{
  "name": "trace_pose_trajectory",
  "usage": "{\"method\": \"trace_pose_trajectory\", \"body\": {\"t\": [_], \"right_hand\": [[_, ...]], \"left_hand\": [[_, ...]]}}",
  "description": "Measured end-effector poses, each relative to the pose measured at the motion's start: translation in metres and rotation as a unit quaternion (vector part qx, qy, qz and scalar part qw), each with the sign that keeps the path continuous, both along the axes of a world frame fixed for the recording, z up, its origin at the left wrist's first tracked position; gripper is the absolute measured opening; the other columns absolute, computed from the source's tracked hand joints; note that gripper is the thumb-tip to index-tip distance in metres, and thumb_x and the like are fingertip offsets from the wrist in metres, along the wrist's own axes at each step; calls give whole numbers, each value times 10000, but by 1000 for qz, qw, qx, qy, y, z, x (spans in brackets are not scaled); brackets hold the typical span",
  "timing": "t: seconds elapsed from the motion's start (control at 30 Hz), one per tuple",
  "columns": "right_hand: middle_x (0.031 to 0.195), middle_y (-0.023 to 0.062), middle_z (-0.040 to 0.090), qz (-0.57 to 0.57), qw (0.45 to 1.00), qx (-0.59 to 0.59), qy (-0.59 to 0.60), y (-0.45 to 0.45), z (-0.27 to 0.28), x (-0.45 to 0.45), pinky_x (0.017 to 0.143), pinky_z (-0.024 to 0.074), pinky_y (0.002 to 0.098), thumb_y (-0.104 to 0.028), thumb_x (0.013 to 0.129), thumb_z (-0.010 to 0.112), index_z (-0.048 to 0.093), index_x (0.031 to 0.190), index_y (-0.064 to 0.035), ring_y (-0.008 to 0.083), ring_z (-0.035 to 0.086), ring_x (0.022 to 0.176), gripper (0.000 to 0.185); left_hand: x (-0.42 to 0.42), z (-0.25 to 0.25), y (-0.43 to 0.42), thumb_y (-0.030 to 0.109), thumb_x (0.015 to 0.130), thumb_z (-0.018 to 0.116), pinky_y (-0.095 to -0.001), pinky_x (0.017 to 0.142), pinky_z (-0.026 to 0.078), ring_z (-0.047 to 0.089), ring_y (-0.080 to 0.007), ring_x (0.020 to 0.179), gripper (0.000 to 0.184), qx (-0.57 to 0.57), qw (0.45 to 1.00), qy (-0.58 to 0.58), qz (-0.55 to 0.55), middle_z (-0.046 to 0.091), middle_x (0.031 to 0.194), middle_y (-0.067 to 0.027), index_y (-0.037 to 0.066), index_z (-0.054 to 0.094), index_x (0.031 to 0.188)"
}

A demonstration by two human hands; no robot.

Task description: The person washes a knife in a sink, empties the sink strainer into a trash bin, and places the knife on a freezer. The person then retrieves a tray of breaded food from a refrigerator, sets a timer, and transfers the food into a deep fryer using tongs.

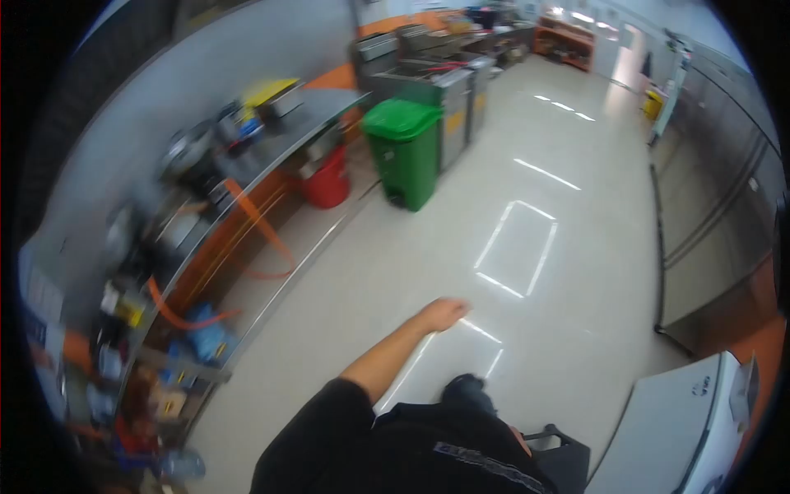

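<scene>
My left hand point(444, 314) hangs out in front of my body, above the shiny tiled floor. Its fingers look curled into a loose fist, slightly blurred, and I see nothing in them. My right hand is out of sight; only a sliver of skin shows beside my black shirt point(411, 445). Close to that side is a black object with a handle-like bar point(559, 457), whose kind I cannot make out. Whether my right hand touches it is hidden.
Along the left wall runs a metal counter point(309, 111) with pots and boxes. A red bucket point(327, 181) sits beneath it, and a green lidded bin point(405, 156) stands beyond. Tall steel doors point(708, 181) line the right. A white appliance point(666, 428) is near right.
</scene>
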State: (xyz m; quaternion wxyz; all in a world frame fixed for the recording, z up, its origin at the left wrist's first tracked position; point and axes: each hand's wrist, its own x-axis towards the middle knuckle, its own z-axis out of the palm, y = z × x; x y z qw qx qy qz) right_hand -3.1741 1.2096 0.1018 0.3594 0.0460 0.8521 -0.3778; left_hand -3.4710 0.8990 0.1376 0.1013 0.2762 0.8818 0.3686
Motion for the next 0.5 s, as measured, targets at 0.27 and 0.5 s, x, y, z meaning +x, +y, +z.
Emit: {"method": "trace_pose_trajectory", "body": {"t": [0.27, 0.5], "right_hand": [[1064, 190, 618, -77, 997, -11, -1, 122, 11, -167, 883, 423, 396, -386, 875, 464, 597, 1062, -45, 344, 561, 1042, 412], [1061, 191, 618, -123, 992, -24, -16, 212, -6, -348, 877, 426, 397, -385, 876, 465, 595, 1061, -43, 346, 563, 1038, 411]], "left_hand": [[48, -214, -192, 374, 868, 427, -435, 869, 447, 588, -301, 999, 380, -391, 858, -319, 101, 618, 1084, -173, 100, 650, 1008], [-86, -179, -76, 319, 877, 414, -439, 905, 429, 566, -305, 1038, 373, -351, 753, -526, 180, 583, 1146, -178, 78, 609, 1084]]}}
